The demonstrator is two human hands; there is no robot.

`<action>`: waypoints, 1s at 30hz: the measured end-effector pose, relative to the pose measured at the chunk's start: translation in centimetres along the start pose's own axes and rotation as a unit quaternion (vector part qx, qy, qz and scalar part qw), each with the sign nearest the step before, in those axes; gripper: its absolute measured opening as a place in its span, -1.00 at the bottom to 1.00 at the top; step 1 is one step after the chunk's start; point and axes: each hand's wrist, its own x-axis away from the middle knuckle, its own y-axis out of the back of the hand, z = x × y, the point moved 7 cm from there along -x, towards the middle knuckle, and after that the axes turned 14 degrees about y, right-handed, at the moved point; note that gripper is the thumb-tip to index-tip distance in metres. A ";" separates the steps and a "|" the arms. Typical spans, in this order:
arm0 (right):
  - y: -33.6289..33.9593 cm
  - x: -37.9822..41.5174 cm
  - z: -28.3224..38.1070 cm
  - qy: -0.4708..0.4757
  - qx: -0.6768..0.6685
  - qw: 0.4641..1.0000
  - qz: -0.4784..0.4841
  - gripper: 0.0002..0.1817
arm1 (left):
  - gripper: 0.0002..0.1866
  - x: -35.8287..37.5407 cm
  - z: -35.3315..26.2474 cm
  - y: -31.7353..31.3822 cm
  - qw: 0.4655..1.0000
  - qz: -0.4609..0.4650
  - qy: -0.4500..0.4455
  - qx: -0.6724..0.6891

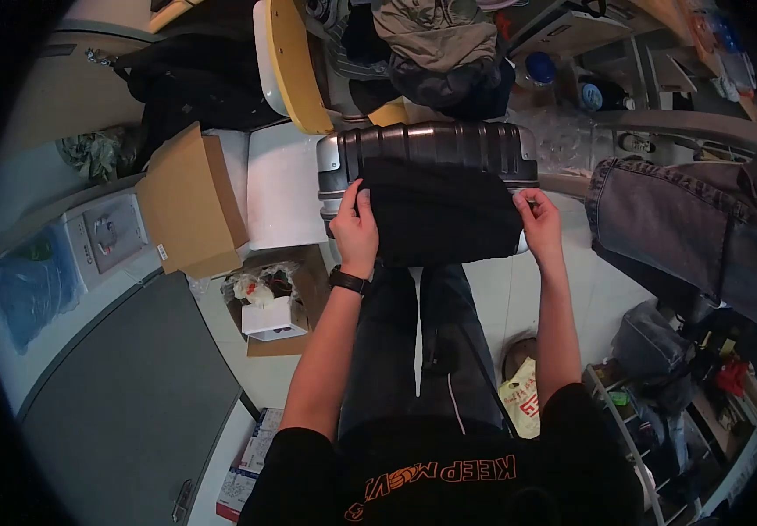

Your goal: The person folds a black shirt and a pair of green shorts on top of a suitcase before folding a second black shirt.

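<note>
- Left hand (357, 235): fingers pinch the left edge of the cloth (444, 215).
- Right hand (543, 226): fingers pinch the far right corner.
- The black cloth spans both hands, over the near part of the suitcase (435, 138); I cannot tell whether it rests there.
- With only its edges gripped, an uneven pull could slip one side loose and leave the cloth sagging or creased.
- The suitcase's corner fittings could snag it if dragged.
- Let go on the near side, it might slide to the floor (492, 294).
- Left: an open carton (187, 210). Right: jeans (668, 219). Far: piled clothes (435, 44).
</note>
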 end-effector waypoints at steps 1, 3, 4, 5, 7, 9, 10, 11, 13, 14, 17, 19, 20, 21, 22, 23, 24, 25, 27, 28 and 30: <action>0.1 0.2 0.8 0.018 0.092 0.995 -0.030 -0.81 | -0.69 -0.1 -0.3 -0.2 1.000 0.000 -0.001 0.001; -0.2 0.7 1.6 0.030 0.071 0.995 -0.068 -0.81 | -0.65 -0.2 -0.6 0.0 0.999 -0.021 0.009 0.032; -0.3 0.8 1.9 0.042 0.051 0.992 -0.106 -0.82 | -0.65 -0.6 -0.2 -0.1 0.999 -0.023 0.008 0.032; -1.0 1.0 2.0 0.042 0.050 0.992 -0.104 -0.82 | -0.65 -1.0 0.6 -0.4 0.998 -0.012 0.025 0.051; -1.8 1.8 6.0 0.177 0.066 0.963 -0.192 -0.79 | -0.64 -1.1 0.9 -0.4 0.997 0.001 0.042 0.070; -3.4 3.9 10.6 0.273 0.281 0.913 -0.115 -0.59 | -0.65 -1.2 0.8 -0.5 0.994 0.028 0.099 0.018; -4.4 4.7 11.8 0.321 0.370 0.869 -0.076 -0.52 | -0.65 -1.2 0.7 -0.5 0.994 0.027 0.101 0.018; -4.6 4.8 11.6 0.307 0.350 0.883 -0.061 -0.58 | -0.64 -1.2 0.1 -0.5 0.998 0.008 0.055 0.025; -5.0 4.2 11.0 0.307 0.354 0.883 -0.010 -0.65 | -0.64 -0.3 -1.2 0.0 0.999 -0.009 0.015 0.030; -5.3 3.6 10.7 0.311 0.358 0.880 0.035 -0.73 | -0.63 -0.1 -1.2 0.0 0.999 0.007 0.049 0.015; -4.1 1.5 8.6 0.258 0.310 0.913 0.065 -0.82 | -0.63 0.1 -1.2 -0.3 0.998 0.009 0.066 -0.007; -3.7 0.4 9.9 0.239 0.246 0.937 0.060 -0.88 | -0.63 0.3 -1.1 -0.2 0.999 -0.003 0.050 -0.016; -3.3 -0.1 10.0 0.215 0.193 0.956 0.052 -0.89 | -0.64 0.3 -1.1 -0.2 0.999 0.001 0.043 0.001; -2.5 -0.8 9.8 0.230 0.201 0.952 0.011 -0.88 | -0.65 0.5 -1.0 -0.2 0.999 0.006 0.037 0.019; -1.6 -1.6 9.4 0.225 0.212 0.951 -0.034 -0.90 | -0.65 0.6 -0.6 -0.2 0.999 0.006 0.039 0.018; -0.8 -2.2 9.0 0.220 0.223 0.946 -0.079 -0.91 | -0.65 0.6 -0.7 -0.1 1.000 -0.005 0.004 0.013; -1.0 -2.6 8.6 0.222 0.249 0.938 -0.089 -0.90 | -0.65 0.8 -1.1 -0.1 0.999 -0.017 -0.031 0.008; -1.6 -3.0 6.9 0.210 0.244 0.943 -0.086 -0.89 | -0.65 0.9 -1.5 -0.1 0.999 -0.017 -0.033 0.010; -3.1 -3.6 5.9 0.239 0.251 0.933 -0.101 -0.87 | -0.68 0.8 -0.9 -0.2 0.999 -0.003 0.039 0.005; -3.4 -3.8 6.1 0.240 0.249 0.933 -0.100 -0.87 | -0.68 0.6 -0.7 -0.4 0.999 -0.006 0.038 0.004; -3.5 -3.7 7.0 0.225 0.282 0.926 -0.110 -0.86 | -0.63 0.4 0.3 -0.4 0.997 -0.030 0.047 0.048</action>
